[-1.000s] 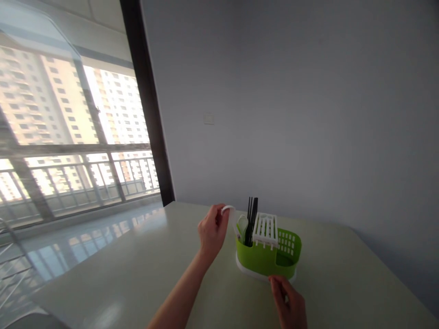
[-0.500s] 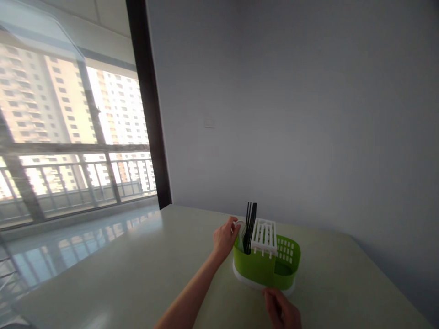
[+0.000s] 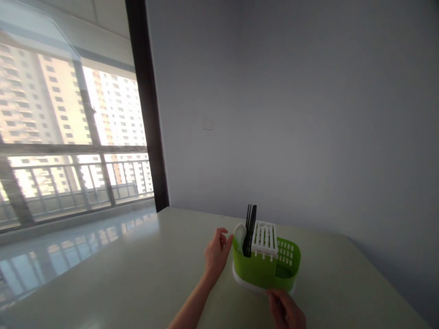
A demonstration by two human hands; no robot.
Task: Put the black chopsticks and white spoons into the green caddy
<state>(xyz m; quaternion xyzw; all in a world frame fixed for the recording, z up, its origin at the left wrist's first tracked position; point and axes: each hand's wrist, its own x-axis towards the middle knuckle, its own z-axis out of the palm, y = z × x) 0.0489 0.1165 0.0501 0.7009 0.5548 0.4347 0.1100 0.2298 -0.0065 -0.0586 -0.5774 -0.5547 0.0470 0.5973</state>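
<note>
A green plastic utensil caddy (image 3: 255,270) with a white base (image 3: 245,283) stands on the table. Its left compartment holds white spoons (image 3: 239,233), black chopsticks (image 3: 248,217) and a wider, flat black utensil (image 3: 253,224). A slotted white rack (image 3: 265,237) sits over the middle, while the right compartment has perforated walls. My left hand (image 3: 216,251) is just left of the spoons, thumb and fingers apart, with nothing in it. At the caddy's front, my right hand (image 3: 286,308) has its fingers curled, fingertips close to the base; nothing shows in it.
The pale table (image 3: 147,269) reaches back to a grey wall (image 3: 291,114) bearing a switch plate (image 3: 207,123). On the left are a dark frame post (image 3: 149,100), large windows and a railing (image 3: 85,176).
My left hand has let go of the white spoon and drawn back left, its fingers opening. My right hand stays near the base, shifted slightly.
</note>
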